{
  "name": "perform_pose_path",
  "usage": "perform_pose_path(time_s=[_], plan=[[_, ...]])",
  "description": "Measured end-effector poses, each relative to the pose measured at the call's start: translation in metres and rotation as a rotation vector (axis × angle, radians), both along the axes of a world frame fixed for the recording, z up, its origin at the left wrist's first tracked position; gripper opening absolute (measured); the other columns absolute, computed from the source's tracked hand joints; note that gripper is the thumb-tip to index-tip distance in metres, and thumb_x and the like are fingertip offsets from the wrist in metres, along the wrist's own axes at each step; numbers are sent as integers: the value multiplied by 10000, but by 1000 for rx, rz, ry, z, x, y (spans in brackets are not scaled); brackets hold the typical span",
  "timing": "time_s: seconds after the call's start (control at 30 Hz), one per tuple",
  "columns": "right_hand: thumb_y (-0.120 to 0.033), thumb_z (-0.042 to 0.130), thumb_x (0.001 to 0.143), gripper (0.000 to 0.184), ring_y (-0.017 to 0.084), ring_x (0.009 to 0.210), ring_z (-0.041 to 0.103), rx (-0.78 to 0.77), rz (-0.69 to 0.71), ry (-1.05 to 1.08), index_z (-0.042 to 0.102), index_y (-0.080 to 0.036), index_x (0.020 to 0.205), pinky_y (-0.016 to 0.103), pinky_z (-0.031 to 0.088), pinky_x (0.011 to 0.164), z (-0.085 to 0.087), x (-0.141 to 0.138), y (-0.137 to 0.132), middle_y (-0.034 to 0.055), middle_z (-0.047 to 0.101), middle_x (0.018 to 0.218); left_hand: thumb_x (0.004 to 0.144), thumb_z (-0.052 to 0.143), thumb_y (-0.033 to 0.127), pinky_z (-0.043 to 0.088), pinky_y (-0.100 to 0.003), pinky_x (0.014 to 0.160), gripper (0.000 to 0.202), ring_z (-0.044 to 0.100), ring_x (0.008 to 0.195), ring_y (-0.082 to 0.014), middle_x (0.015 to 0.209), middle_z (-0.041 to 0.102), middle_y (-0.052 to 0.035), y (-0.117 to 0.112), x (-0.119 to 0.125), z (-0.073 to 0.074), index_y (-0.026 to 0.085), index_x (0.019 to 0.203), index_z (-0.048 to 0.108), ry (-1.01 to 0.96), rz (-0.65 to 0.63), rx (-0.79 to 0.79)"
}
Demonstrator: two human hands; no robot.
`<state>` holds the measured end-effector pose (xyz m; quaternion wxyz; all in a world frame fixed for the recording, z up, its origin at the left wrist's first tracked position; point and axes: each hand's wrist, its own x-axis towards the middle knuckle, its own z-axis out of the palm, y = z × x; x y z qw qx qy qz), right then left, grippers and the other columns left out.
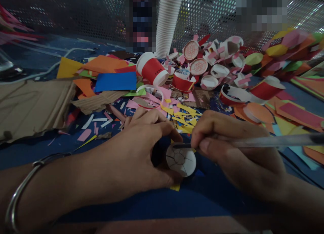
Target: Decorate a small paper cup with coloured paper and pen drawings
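Note:
My left hand (136, 153) grips a small white paper cup piece (186, 166) between thumb and fingers, its round face turned up. Black lines on that face form a small circle with spokes running outward. In my right hand (235, 149) is a pen (273, 142), its tip at the upper part of the round face, close to my left fingertips. How deep the cup piece is cannot be seen, as my left hand hides its side. Yellow paper scraps (186, 121) lie just beyond both hands.
Cut red and white cups (153, 70) and several drawn-on cup bottoms (198, 66) are heaped behind. A tall stack of white cups (168, 23) rises at the back. Cardboard (32, 106) lies left, a blue paper sheet (115, 81) near the middle, coloured paper (301, 114) right.

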<state>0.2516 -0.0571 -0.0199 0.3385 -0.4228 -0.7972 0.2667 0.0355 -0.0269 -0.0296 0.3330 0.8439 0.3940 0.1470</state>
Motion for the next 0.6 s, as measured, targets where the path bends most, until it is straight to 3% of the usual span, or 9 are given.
perform_pose_path(time_s=[0.6], plan=[[-28, 490, 863, 227, 112, 612, 533, 6, 21, -11, 596, -221, 809, 277, 369, 525, 1, -1, 0, -28, 601, 740, 705, 825, 437, 494, -416, 868, 358, 565, 1113, -315, 1087, 636, -36, 0, 2, 6, 280, 1014, 739, 46, 10, -38]])
